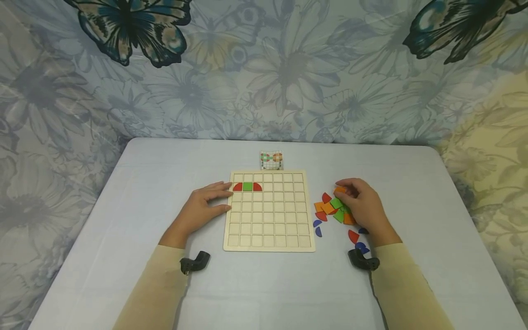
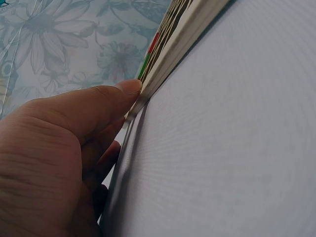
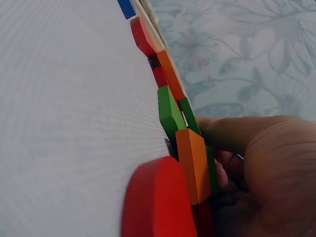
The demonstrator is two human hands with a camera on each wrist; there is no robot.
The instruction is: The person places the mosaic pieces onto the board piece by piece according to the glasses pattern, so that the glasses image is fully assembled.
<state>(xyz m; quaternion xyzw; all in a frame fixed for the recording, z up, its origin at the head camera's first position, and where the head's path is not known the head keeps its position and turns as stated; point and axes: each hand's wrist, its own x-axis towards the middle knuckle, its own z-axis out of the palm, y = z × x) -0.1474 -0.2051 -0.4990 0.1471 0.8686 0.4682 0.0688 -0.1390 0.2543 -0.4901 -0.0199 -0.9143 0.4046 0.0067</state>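
Observation:
My left hand rests against the left edge of a pale wooden grid board, its thumb touching the rim in the left wrist view. In the board's second row, a green square sits between two red quarter-circle pieces. To the right of the board, my right hand pinches an orange piece over a loose pile. That pile holds orange pieces, green pieces and red pieces. The right wrist view hides the pinched piece behind a standing row of others.
A small printed pattern card lies at the board's far edge. Blue pieces lie near its right side, and a red piece with more blue ones lies by the right wrist. A white cloth covers the table.

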